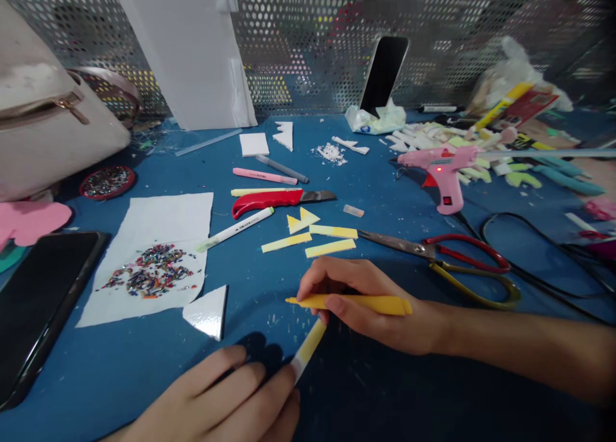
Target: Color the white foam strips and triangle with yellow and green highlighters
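Observation:
My right hand (370, 304) grips a yellow marker (356, 303), held nearly level with its tip pointing left, just above a narrow foam strip (308, 349). The strip is yellow at its far end and white at its near end. My left hand (226, 400) pinches the strip's near end against the blue table (409, 391) at the bottom of the view. Several yellow-coloured foam pieces (317, 233) lie just beyond my right hand.
Scissors (447, 256), a red box cutter (274, 201), pens and a white marker (235, 229) lie mid-table. A pink glue gun (445, 172) with its cord stands right. White paper with glitter bits (154, 272), a phone (33, 307) and a bag (43, 121) are left. A propped phone (384, 73) leans at the mesh wall.

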Available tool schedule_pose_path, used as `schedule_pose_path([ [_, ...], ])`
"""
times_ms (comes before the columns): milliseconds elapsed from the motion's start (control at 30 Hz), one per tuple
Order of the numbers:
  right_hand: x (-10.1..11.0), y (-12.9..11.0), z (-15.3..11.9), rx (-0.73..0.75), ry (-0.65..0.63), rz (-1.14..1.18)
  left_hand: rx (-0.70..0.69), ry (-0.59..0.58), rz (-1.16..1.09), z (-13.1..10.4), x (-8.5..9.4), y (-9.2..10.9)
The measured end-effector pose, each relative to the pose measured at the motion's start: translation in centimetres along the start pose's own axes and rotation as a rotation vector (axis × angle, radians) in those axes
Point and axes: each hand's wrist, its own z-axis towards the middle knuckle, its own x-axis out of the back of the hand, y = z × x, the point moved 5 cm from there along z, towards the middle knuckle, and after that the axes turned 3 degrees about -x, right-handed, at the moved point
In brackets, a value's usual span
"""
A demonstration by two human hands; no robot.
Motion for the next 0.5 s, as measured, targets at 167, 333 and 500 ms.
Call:
schedule_pose_path([
  [167,0.11,-0.36,-0.08,0.035,0.003,-0.019,0.067,0.002,0.007,-0.36,0.00,-0.51],
  [333,-0.34,0.41,-0.35,-0.027,-0.087,-0.028,0.039,-0.022,0.004,-0.38,0.02,-0.44],
  [500,-0.68,0.63,-0.26,-0.033,-0.141,-0.099,0.021,-0.039,-0.005,-0.48,-0.27,-0.42],
])
